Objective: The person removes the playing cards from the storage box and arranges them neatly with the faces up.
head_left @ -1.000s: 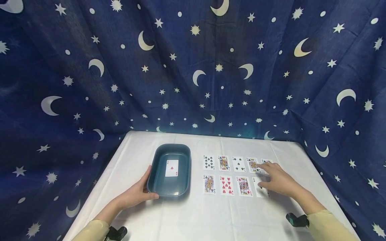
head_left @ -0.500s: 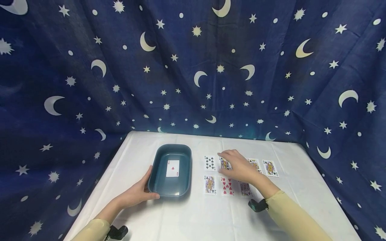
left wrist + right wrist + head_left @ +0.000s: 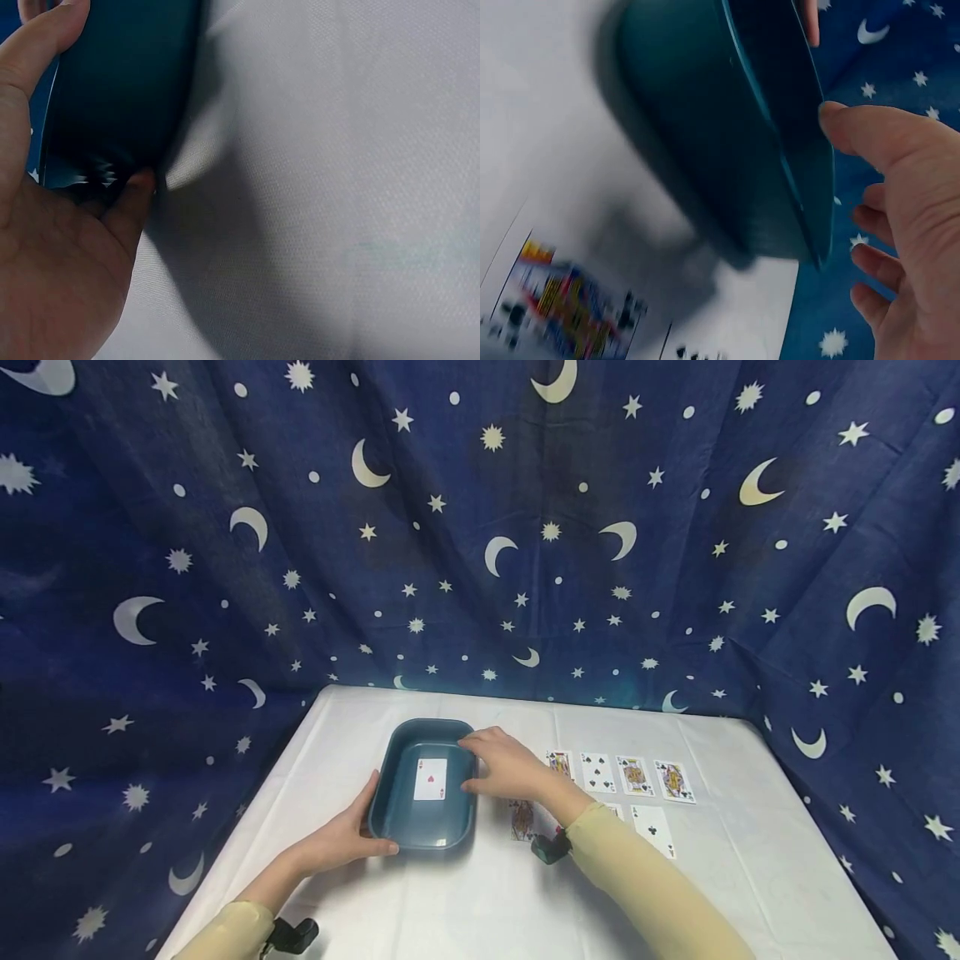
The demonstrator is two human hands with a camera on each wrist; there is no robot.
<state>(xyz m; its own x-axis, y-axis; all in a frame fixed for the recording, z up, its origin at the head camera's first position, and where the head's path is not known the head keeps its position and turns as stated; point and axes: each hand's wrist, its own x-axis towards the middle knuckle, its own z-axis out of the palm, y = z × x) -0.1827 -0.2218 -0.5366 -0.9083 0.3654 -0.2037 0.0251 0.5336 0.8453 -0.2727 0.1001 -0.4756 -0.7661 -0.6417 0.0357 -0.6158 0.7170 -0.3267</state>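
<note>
A dark teal plastic tray [image 3: 424, 843] stands on the white cloth, with an ace of hearts [image 3: 431, 779] lying face up inside it. My left hand [image 3: 337, 827] holds the tray around its near left corner, thumb along the front wall. In the left wrist view, fingers [image 3: 133, 202] reach low against the tray wall. My right hand [image 3: 506, 764] is over the tray's right rim, fingers apart and nothing between them. In the right wrist view the thumb tip [image 3: 834, 124] is right at the rim.
Face-up playing cards lie in two rows right of the tray, including a spade number card [image 3: 597, 772], a court card [image 3: 675, 781] and a club card [image 3: 653, 832]. My right arm covers several of them. A dark blue star-patterned curtain [image 3: 480, 610] hangs behind the table.
My right hand has swept left from the right end of the card rows to the tray's right rim. My left hand, the tray and the ace of hearts have stayed put.
</note>
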